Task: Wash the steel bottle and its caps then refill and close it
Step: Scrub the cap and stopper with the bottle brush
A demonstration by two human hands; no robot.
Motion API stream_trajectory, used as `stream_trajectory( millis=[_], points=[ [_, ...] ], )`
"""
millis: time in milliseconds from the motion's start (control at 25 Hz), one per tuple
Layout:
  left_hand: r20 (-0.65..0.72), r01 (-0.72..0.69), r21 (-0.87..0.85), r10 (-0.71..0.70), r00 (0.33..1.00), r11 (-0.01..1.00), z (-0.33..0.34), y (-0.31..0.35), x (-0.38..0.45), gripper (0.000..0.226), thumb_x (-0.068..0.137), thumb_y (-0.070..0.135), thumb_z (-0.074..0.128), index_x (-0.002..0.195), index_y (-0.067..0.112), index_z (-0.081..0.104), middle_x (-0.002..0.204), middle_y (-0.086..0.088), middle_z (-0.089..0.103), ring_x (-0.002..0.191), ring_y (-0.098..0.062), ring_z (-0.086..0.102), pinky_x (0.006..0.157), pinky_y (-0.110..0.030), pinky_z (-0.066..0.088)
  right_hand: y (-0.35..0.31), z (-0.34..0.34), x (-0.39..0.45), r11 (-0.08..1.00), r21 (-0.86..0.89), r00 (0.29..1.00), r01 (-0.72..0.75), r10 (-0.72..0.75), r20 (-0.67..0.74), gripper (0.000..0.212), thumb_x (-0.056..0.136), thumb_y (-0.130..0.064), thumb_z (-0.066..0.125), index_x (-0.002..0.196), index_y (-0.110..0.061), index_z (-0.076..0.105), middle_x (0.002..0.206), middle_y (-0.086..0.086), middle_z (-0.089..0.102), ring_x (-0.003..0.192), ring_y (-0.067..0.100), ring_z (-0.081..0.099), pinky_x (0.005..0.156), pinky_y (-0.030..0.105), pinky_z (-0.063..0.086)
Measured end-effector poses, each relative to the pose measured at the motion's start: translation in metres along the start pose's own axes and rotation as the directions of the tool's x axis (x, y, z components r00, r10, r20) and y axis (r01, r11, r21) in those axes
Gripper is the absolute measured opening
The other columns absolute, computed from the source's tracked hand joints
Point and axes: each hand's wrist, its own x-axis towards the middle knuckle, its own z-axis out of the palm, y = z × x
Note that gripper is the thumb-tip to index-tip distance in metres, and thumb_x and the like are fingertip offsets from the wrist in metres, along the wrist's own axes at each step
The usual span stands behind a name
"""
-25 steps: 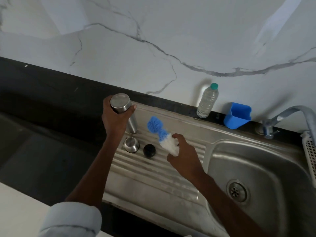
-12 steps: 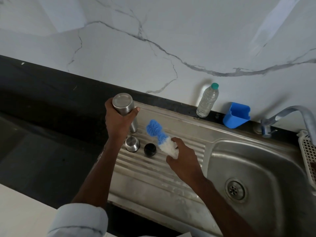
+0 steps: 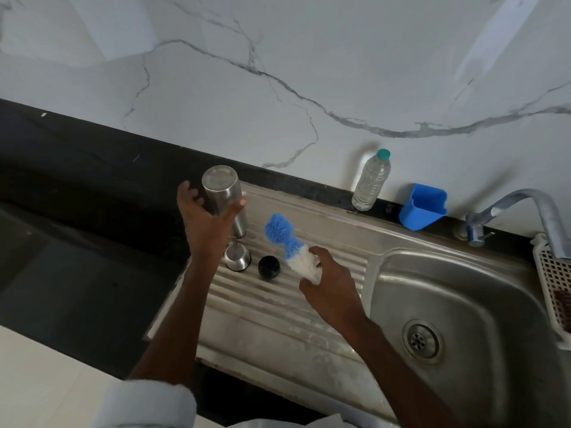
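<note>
While the steel bottle (image 3: 223, 199) stands inverted on the ribbed drainboard (image 3: 278, 304) beside the basin, the left hand (image 3: 204, 217) reaches over it, its grip loosely curled round the upper body with thumb and fingers spread and partly lifted. The right hand (image 3: 330, 291) hovers above the drainboard, its grip closed round the white end of a blue-and-white scrubber (image 3: 290, 245), blue tuft pointing up. A steel cap (image 3: 237, 257) and a black cap (image 3: 269, 267) sit side by side just below the bottle. The bottle's mouth is hidden behind the left hand. The tap (image 3: 522, 211) and a white basket (image 3: 553, 279) are cut off at the right edge. A clear plastic bottle (image 3: 370, 180) on the dark tabletop (image 3: 77, 180) shows no legible label.
</note>
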Motion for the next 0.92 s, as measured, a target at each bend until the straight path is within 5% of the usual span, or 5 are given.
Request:
stream_trajectory(
  millis=[280,440,680,800,920],
  points=[
    [0.102,0.021,0.436,-0.073,0.992,0.9,-0.008,-0.088,-0.061,0.066,0.089,0.069,0.066,0.139,0.028,0.055,0.136,-0.001,0.06,0.125,-0.022,0.057,0.103,-0.052,0.052,0.018,-0.002,-0.012,0.986,-0.164,0.999,0.022,-0.026,-0.023,0.055,0.085,-0.039,0.066,0.137,-0.04,0.047,0.117,-0.009,0.066,0.103,0.016,0.064,0.09,0.042,0.056],
    [0.114,-0.043,0.592,-0.031,0.993,0.805,0.004,-0.091,-0.058,0.049,0.087,0.053,0.076,0.124,0.026,0.061,0.126,0.001,0.065,0.117,-0.023,0.059,0.101,-0.048,0.046,0.023,-0.004,-0.021,0.983,-0.145,0.993,0.112,-0.117,-0.025,0.064,0.089,-0.026,0.07,0.146,-0.031,0.042,0.128,-0.011,0.057,0.107,0.009,0.058,0.09,0.03,0.052],
    [0.013,0.106,-0.009,-0.106,0.994,0.994,0.003,-0.043,-0.097,0.015,0.1,0.035,0.066,0.112,0.025,0.068,0.102,0.006,0.073,0.091,-0.001,0.069,0.081,-0.026,0.055,0.04,-0.033,-0.036,0.977,-0.051,0.973,0.208,-0.212,-0.096,0.055,0.089,-0.025,0.074,0.136,-0.03,0.046,0.116,-0.013,0.056,0.098,0.004,0.059,0.078,0.021,0.048],
    [0.189,0.474,-0.519,-0.445,0.875,0.712,0.026,-0.015,-0.11,0.019,0.104,0.025,0.049,0.104,0.012,0.063,0.098,-0.008,0.071,0.086,-0.018,0.072,0.083,-0.037,0.057,0.061,-0.056,-0.05,0.924,-0.175,0.925,0.341,-0.363,-0.115,0.052,0.09,-0.029,0.072,0.138,-0.03,0.053,0.118,-0.016,0.057,0.103,0.002,0.059,0.076,0.029,0.055],
    [0.407,0.657,-0.567,-0.525,0.748,0.496,0.053,0.0,-0.127,0.022,0.101,0.03,0.056,0.084,0.016,0.058,0.074,-0.006,0.061,0.07,-0.019,0.062,0.075,-0.037,0.05,0.073,-0.076,-0.062,0.884,-0.28,0.907,0.373,-0.412,-0.092,0.05,0.093,-0.039,0.064,0.142,-0.032,0.054,0.122,-0.019,0.055,0.099,0.002,0.061,0.073,0.032,0.058]
  ],
)
